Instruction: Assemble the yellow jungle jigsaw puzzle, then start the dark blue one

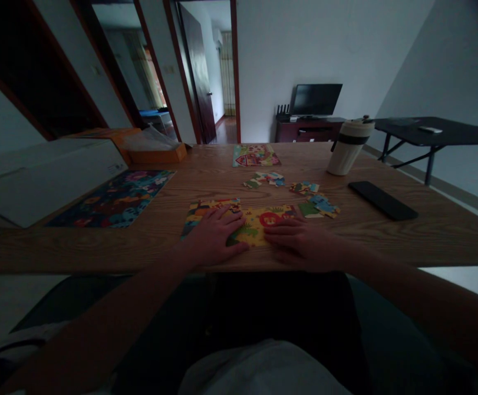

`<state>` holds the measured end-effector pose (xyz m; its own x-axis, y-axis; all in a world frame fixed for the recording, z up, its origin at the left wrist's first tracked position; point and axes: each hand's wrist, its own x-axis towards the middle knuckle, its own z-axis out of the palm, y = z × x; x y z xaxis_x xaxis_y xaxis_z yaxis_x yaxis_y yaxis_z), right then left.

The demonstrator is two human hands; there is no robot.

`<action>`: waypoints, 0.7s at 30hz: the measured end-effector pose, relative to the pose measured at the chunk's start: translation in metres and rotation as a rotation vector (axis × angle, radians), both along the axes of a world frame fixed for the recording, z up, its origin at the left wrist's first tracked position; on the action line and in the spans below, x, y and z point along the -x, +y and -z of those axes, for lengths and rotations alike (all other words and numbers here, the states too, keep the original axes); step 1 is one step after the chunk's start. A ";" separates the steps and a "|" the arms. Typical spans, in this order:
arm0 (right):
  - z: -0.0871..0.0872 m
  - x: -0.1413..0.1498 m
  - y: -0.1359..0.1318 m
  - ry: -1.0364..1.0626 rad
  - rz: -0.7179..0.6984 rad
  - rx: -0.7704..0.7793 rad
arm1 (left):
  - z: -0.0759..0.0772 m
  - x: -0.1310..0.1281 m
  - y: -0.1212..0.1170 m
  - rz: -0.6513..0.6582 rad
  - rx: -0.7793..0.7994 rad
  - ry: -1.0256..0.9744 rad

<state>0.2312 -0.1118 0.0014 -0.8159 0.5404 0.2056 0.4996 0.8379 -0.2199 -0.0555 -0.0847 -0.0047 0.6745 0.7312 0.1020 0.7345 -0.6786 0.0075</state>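
Note:
A partly assembled colourful jigsaw puzzle (259, 220) lies near the front edge of the wooden table (206, 181). My left hand (216, 237) rests flat on its left part, fingers stretched out. My right hand (298, 241) lies flat on its right part, fingers pointing left and held together. Neither hand holds anything. Loose puzzle pieces (265, 179) lie just beyond, with more pieces (321, 206) to the right of the puzzle.
A finished dark puzzle (117, 197) lies at the left, another picture puzzle (255, 155) at the far middle. A white tumbler (349, 145) and a black phone (382, 200) are at the right. An orange box (148, 145) and a white box (45, 175) are at the left.

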 end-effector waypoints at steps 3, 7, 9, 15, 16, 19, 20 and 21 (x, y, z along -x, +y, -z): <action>0.017 -0.005 -0.010 0.007 0.069 -0.023 | 0.001 0.000 0.001 -0.004 0.012 0.009; 0.019 -0.003 -0.009 -0.006 0.055 0.016 | 0.002 0.000 0.005 0.019 0.026 0.022; 0.013 -0.002 -0.005 -0.005 0.028 0.063 | 0.001 0.000 0.008 0.022 0.037 0.041; -0.016 -0.039 0.025 0.240 0.301 0.053 | -0.013 -0.001 0.016 0.032 0.069 0.141; -0.019 -0.050 0.031 0.312 0.371 0.030 | -0.017 -0.004 0.015 0.033 0.076 0.152; -0.016 -0.084 0.051 0.415 0.570 0.002 | -0.025 -0.025 0.009 0.083 0.086 0.120; -0.012 -0.094 0.057 0.402 0.611 0.004 | -0.026 -0.035 0.007 0.121 0.086 0.097; -0.006 -0.104 0.062 0.377 0.643 0.022 | -0.025 -0.045 0.005 0.165 0.088 0.078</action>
<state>0.3348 -0.0494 0.0075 -0.2139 0.8945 0.3925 0.7769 0.3994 -0.4868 -0.0106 -0.0800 0.0205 0.7891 0.6141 -0.0143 0.6143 -0.7888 0.0192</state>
